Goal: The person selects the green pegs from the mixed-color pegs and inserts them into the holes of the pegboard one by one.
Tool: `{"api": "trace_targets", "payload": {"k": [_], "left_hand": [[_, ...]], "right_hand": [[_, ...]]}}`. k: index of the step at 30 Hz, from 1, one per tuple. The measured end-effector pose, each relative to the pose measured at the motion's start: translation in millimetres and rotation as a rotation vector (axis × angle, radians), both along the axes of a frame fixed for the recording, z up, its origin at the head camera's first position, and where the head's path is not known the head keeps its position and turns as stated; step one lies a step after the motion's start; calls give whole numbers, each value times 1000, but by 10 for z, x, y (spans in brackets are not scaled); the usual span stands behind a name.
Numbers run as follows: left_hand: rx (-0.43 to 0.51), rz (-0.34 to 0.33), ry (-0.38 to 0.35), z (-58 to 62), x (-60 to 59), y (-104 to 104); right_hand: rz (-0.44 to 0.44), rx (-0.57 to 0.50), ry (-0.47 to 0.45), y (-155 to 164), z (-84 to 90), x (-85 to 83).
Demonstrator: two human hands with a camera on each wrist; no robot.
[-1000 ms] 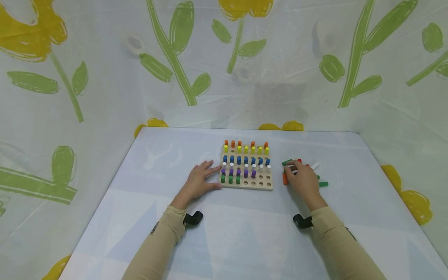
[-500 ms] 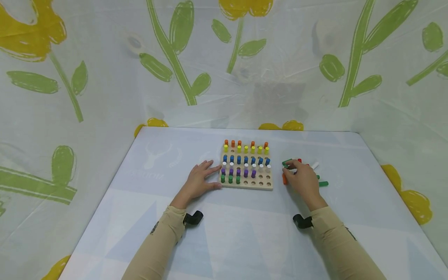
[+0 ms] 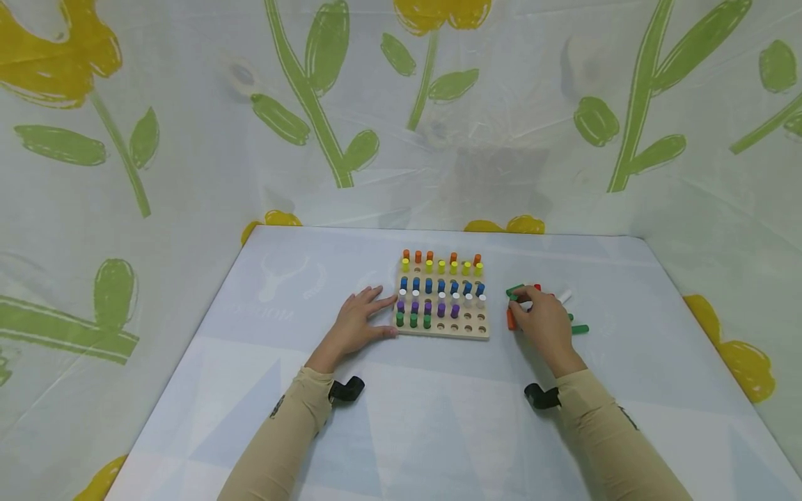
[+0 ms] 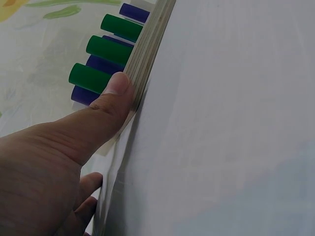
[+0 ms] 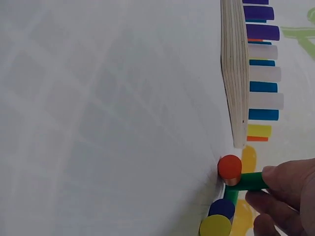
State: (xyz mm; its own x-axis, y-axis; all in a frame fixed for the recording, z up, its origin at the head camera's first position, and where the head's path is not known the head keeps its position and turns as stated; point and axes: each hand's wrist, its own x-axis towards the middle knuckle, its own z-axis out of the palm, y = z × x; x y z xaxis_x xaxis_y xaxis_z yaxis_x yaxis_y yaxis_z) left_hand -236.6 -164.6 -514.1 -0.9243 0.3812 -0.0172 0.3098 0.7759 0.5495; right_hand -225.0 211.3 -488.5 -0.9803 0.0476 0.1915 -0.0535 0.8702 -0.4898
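Observation:
A wooden pegboard (image 3: 460, 337) stands on the table, with rows of orange, yellow, blue, white, purple and green pegs upright in its holes. Its front row has three green pegs (image 3: 413, 321) at the left and bare holes to their right. My left hand (image 3: 357, 325) rests spread along the board's left side; in the left wrist view its thumb (image 4: 115, 93) lies against the board's edge. To the board's right, my right hand (image 3: 544, 323) pinches a green peg (image 5: 252, 181) between thumb and fingers, close behind an orange peg (image 5: 230, 167).
Loose pegs lie around the right hand: a green peg (image 3: 580, 329), a white peg (image 3: 564, 296) and a red peg (image 3: 537, 287) among them. A blue peg (image 5: 222, 208) and a yellow peg (image 5: 215, 226) show in the right wrist view. A flower-printed curtain (image 3: 514, 160) hangs behind the table.
The right hand's fingers have shifted slightly among the loose pegs, and a green peg now shows at their tips. The left hand and board keep their places.

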Motion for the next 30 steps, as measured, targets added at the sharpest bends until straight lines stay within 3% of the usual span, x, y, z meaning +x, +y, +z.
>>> {"api": "trace_targets", "payload": {"k": [22, 30], "left_hand": [[-6, 2, -15, 16, -3, 6], [-7, 4, -10, 5, -7, 6]], "right_hand": [[-18, -3, 31, -102, 87, 71], [-11, -17, -28, -177, 177, 139]]}}
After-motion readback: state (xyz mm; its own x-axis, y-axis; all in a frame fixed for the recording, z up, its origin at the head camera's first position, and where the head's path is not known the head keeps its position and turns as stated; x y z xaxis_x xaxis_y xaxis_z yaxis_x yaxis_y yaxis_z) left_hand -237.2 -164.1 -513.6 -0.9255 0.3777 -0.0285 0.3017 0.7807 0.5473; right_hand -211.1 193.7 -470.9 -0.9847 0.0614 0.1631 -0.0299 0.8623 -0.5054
